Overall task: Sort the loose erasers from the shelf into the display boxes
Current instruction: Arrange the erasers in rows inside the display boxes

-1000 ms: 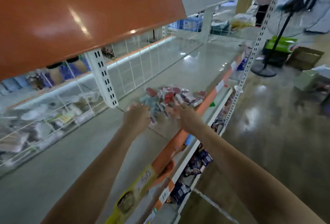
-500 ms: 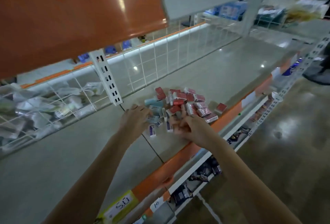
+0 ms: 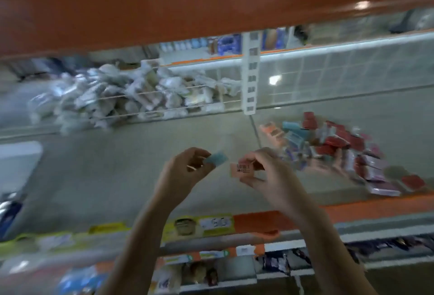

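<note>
Both hands have lifted out of the eraser pile (image 3: 333,149) and now sit left of it: left hand (image 3: 185,172) pinches a blue eraser (image 3: 217,158), right hand (image 3: 267,172) pinches a pink eraser (image 3: 243,169). Two erasers are picked for sorting, yet no display boxes are in view.

Head cam, facing fwd and down, close over shelf (image 3: 98,165), w/ motion blur

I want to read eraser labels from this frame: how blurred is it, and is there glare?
Head view: motion blur smears the eraser pile and shelf edges; only the pink eraser in the right hand shows a faint barcode; small glare spots on the orange shelf front.
</note>
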